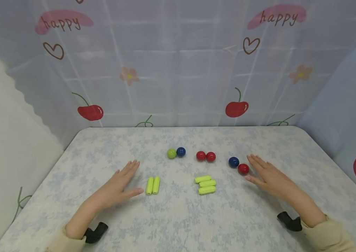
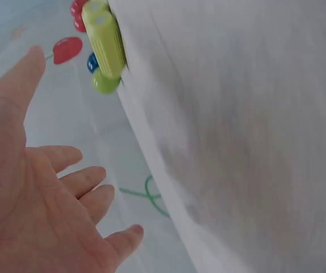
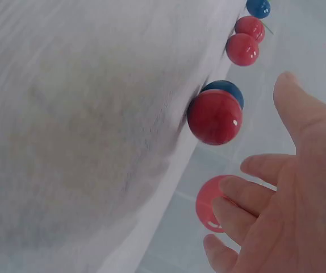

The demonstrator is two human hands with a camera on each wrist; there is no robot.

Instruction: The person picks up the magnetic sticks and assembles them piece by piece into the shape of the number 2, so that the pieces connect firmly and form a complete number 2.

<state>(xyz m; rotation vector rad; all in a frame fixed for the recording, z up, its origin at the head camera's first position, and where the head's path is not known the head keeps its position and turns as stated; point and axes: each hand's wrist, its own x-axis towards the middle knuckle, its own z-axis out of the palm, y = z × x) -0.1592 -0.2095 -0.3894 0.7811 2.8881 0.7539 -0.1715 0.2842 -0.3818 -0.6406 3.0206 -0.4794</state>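
My left hand (image 1: 114, 189) hovers with straight, spread fingers left of two yellow-green ribbed sticks (image 1: 153, 185), holding nothing. Likewise empty, my right hand (image 1: 270, 176) has its fingers extended just right of a red ball (image 1: 243, 169) and a blue ball (image 1: 233, 162). Between the hands, three more yellow-green sticks (image 1: 207, 184) lie stacked side by side. Behind them are two red balls (image 1: 206, 156) together, and a green ball (image 1: 171, 153) beside another blue ball (image 1: 181, 152). In the left wrist view, the sticks (image 2: 107, 45) partly cover the balls.
A pale floral cloth covers the table (image 1: 171, 224). Behind it hangs a printed curtain (image 1: 178, 70) with cherries and hearts, and similar fabric borders the sides. A black strap device (image 1: 96, 232) sits at the left wrist, and another (image 1: 289, 221) at the right.
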